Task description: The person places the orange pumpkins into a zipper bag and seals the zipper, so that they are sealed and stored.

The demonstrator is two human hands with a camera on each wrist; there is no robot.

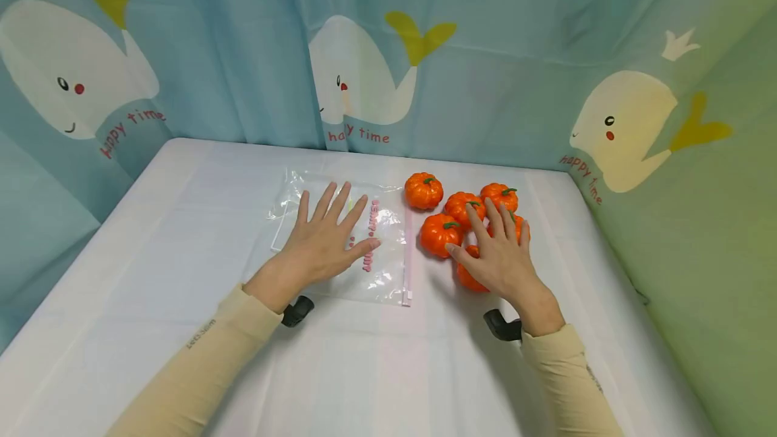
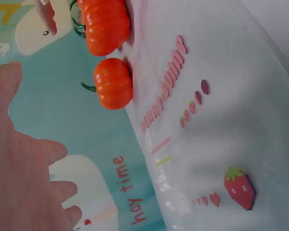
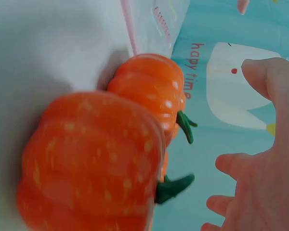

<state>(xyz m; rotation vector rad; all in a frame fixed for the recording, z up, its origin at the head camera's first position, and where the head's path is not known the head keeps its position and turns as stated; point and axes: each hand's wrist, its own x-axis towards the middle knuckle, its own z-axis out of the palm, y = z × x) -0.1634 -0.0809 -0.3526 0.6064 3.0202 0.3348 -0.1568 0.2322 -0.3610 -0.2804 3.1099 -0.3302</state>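
Observation:
My left hand [image 1: 318, 245] hovers with spread, straight fingers above a clear zip bag [image 1: 388, 285] that lies flat on the table. Pink lettering and a strawberry print [image 2: 240, 188] mark the bag, and its pink zip edge faces right. Over a cluster of small orange pumpkins with green stems, my right hand [image 1: 500, 258] is spread too, holding nothing. One pumpkin [image 1: 423, 191] sits at the bag's upper right corner; another [image 1: 440, 235] is just left of my right thumb. In the right wrist view a speckled pumpkin [image 3: 91, 163] looms close, below the palm.
A white-clothed table [image 1: 152, 255] spans the work area. Behind it hangs a blue curtain [image 1: 243, 52] printed with whales, and a green curtain side [image 1: 716, 255] runs along the right edge. Dark camera mounts [image 1: 297, 311] stick out at both wrists.

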